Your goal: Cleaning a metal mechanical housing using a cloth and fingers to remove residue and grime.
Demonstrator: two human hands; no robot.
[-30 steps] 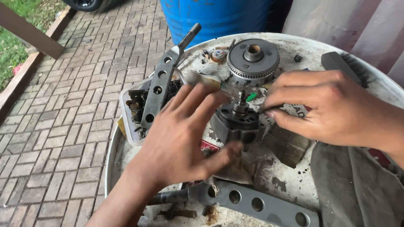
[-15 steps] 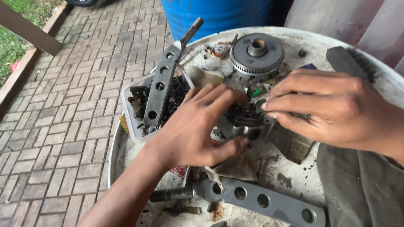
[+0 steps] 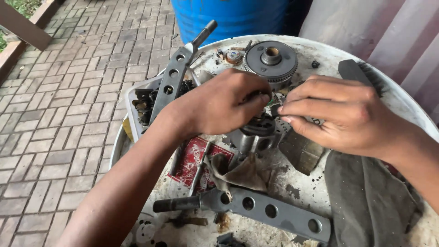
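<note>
A grey metal engine part (image 3: pixel 256 136) sits upright in the middle of a round white drum top (image 3: pixel 402 100). My left hand (image 3: pixel 219 105) curls over its top, fingers pinched on something small that is mostly hidden. My right hand (image 3: pixel 338 114) reaches in from the right, fingertips pinched together at the same spot on top of the part. What the fingers grip cannot be made out.
A toothed round gear assembly (image 3: pixel 270 60) lies behind the hands. A grey holed metal bar (image 3: pixel 270 211) lies in front, another (image 3: pixel 176 77) leans over a tray of dark small parts (image 3: pixel 141 103). Dirty rag (image 3: pixel 238 171), grey cloth (image 3: pixel 370 196), blue barrel (image 3: pixel 228 16), brick paving left.
My left hand has closed from a spread palm to a pinch on top of the part. The view has shifted, with the hands sitting lower and more central.
</note>
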